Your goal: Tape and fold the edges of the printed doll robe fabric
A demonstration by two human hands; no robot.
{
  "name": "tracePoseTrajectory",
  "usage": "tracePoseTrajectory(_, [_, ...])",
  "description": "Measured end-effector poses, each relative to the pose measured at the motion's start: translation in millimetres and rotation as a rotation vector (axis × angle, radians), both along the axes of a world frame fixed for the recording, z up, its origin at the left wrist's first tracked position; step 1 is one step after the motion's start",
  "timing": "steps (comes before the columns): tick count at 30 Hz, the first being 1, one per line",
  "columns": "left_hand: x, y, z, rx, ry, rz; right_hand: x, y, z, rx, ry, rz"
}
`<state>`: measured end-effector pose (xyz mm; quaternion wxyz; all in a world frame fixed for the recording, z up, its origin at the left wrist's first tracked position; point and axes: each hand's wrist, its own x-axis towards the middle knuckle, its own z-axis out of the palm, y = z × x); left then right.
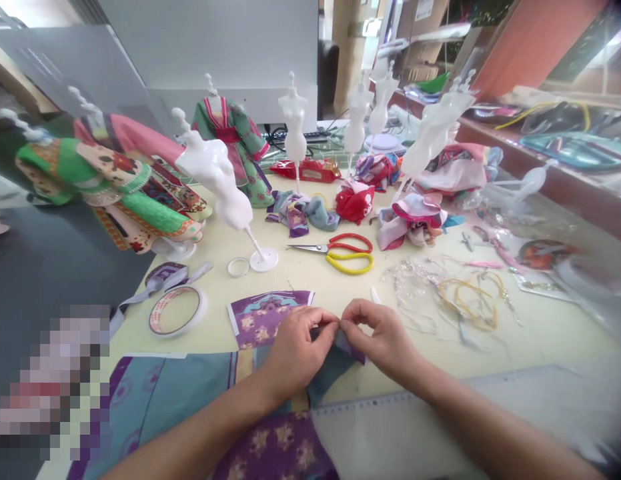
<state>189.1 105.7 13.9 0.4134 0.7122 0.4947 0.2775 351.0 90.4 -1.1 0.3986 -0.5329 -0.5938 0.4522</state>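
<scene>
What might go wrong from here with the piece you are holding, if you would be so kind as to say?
The teal fabric is pinched only at the fingertips of the left hand and right hand, so it might slip. The beaded strands beside the right hand could also snag it.

Folded teal cloth [330, 370], purple edge showing at right corner, gathered into narrow peak; peak pinched between left hand [295, 353] and right hand [383, 337]; lower part widening downward, partly hidden behind left hand
</scene>
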Motion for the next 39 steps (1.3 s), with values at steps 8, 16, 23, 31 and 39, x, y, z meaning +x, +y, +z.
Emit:
tracePoseTrajectory(8, [-0.8,2.2,4.1,-0.032,0.029,-0.006,7.8,4.5,0.9,-0.112,0.075,0.061])
tracePoseTrajectory(16, [0.0,0.3,-1.5,0.056,0.083,-0.033,2.5,-0.3,3.0,-0.105,0.024,0.091])
tracePoseTrajectory(23, [-0.4,2.2,-1.7,-0.019,0.038,-0.032,6.2,2.3,-3.8,-0.162,0.078,0.098])
tracePoseTrajectory(31, [1.3,3.0,-4.1,-0.156,-0.154,0.159,4.6,4.0,-1.3,-0.312,0.404,0.024])
tracePoseTrajectory(39, [4.9,-3.8,-9.0,0.043,-0.146,0.144,1.5,3.1,-5.1,-0.313,0.436,-0.016])
